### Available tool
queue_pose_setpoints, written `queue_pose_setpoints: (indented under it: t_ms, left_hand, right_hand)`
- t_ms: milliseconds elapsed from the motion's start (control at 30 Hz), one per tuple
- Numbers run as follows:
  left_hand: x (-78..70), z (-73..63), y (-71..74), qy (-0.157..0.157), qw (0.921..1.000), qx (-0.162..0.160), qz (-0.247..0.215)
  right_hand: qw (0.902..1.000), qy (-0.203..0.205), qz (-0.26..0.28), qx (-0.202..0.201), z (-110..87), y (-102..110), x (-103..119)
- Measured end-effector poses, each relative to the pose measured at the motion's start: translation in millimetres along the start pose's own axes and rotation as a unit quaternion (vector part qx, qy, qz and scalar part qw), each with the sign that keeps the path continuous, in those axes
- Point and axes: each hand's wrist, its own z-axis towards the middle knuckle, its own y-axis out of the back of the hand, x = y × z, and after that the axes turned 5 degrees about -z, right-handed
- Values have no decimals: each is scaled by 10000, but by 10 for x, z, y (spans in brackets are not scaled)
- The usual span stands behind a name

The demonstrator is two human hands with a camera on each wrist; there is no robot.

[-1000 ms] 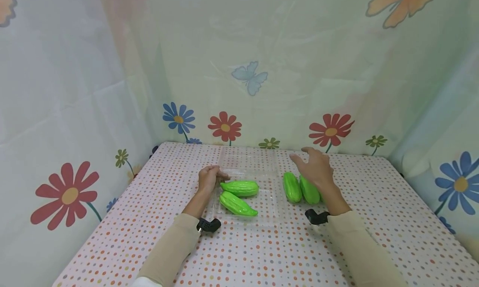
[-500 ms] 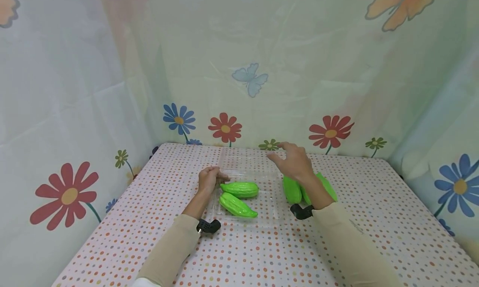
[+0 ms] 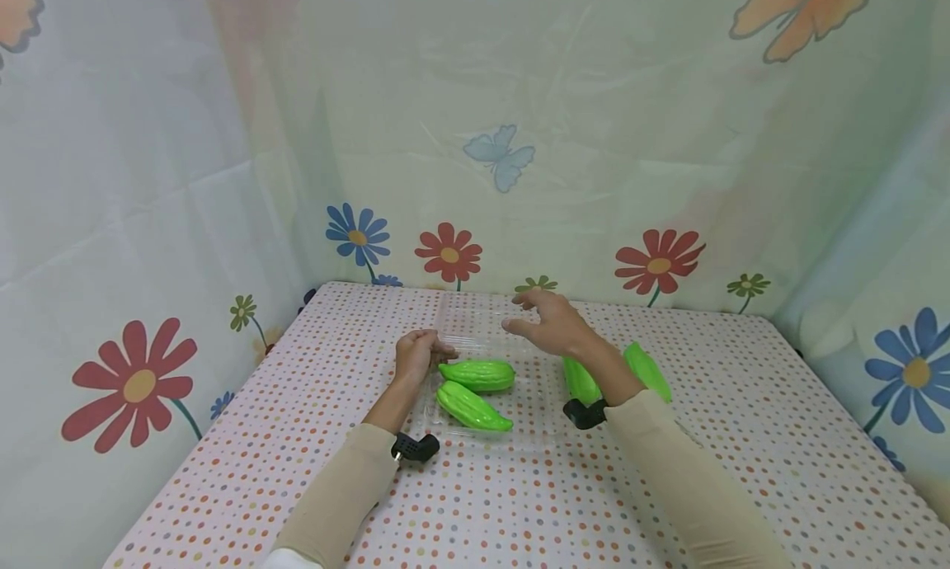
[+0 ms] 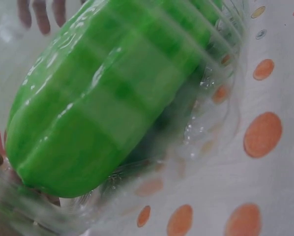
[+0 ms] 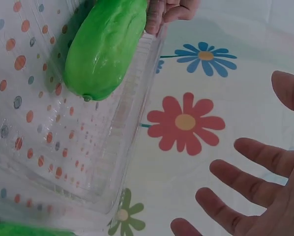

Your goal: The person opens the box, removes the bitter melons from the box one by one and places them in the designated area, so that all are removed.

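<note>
Two light green bitter gourds lie in a clear plastic container with its lid folded back behind it. My left hand holds the container's left side near the rear gourd. Close up in the left wrist view, a bitter gourd shows through the clear wall. My right hand hovers over the container's rear right and the lid, thumb and fingers spread, holding nothing. In the right wrist view its fingers are apart from the container's rim.
Right of the container, more bitter gourds lie on the dotted tablecloth; one gourd is partly behind my right forearm and another gourd lies beyond it. Patterned sheets stand around the table's back and sides.
My right hand has moved left from above the gourds on the right to over the container's rear right. The left hand and the gourds have stayed put.
</note>
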Motion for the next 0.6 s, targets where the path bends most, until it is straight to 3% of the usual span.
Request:
queue_pose_setpoints:
  t_ms: [300,600]
  left_hand:
    - [-11,-9,-3,-32,10000,-40,43]
    - [-15,8,-2,129,9998,-83,81]
  right_hand:
    - [9982,357,117,458,53,-96,63]
    - [9929,608,-6,1025,101,-173,155]
